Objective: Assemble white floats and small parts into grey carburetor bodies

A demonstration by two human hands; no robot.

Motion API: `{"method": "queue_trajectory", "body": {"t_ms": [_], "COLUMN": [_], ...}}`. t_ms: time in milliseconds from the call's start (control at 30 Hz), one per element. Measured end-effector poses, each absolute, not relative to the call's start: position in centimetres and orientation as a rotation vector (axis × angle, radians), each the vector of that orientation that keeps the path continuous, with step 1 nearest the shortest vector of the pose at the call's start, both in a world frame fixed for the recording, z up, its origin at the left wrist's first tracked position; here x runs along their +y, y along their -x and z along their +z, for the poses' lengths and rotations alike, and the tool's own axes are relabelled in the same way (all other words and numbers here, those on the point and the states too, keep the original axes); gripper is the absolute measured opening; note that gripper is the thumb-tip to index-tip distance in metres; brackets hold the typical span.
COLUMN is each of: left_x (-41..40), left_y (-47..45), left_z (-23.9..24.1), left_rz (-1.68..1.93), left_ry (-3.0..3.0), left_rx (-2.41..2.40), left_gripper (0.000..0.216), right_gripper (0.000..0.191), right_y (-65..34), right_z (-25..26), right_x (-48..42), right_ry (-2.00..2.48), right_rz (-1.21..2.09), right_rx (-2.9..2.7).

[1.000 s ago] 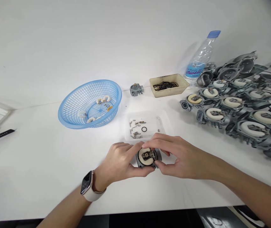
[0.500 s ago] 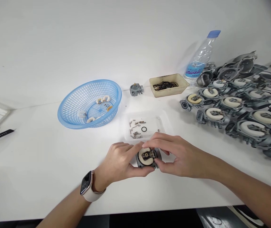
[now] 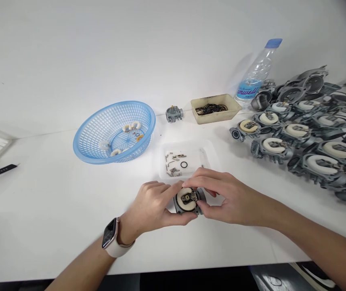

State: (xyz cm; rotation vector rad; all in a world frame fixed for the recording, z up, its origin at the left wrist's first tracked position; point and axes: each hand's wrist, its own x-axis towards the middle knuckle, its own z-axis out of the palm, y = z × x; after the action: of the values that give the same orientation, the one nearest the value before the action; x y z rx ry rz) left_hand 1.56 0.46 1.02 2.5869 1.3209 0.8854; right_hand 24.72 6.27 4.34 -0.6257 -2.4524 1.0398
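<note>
A metal carburetor body (image 3: 178, 207) lies on the white table near its front, its open side facing up. Inside it sits a cream horseshoe-shaped float (image 3: 181, 199), with brass parts in the middle. My left hand (image 3: 157, 204) grips the carburetor from the left, thumb along the near edge and index finger at the far edge. On the other side, my right hand (image 3: 224, 196) has its thumb and index finger against the right part of the carburetor, by the float's hinge. Any small piece between those fingertips is hidden.
Just beyond my hands is a clear tray (image 3: 195, 161) of small pins and a black ring. A blue basket (image 3: 82, 147) holds several floats. Behind stand another carburetor (image 3: 174, 114), a box (image 3: 217, 117) of black rings and a bottle (image 3: 259, 68). Several carburetors (image 3: 274, 149) crowd the right.
Both hands stay around the carburetor almost unmoved. My right thumb has shifted very slightly at the float's hinge side.
</note>
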Motion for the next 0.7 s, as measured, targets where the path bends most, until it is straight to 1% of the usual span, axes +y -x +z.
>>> {"method": "queue_trajectory", "body": {"t_ms": [700], "left_x": [0.47], "left_y": [-1.59], "left_z": [1.1], "left_rz": [0.883], "left_ry": [-2.585], "left_rx": [1.319], "left_gripper": [0.045], "right_gripper": [0.051], "right_y": [-24.71], "right_z": [4.29], "right_x": [6.15], "right_ry": [0.601], "right_rz": [1.039], "right_rx": [-2.446]}}
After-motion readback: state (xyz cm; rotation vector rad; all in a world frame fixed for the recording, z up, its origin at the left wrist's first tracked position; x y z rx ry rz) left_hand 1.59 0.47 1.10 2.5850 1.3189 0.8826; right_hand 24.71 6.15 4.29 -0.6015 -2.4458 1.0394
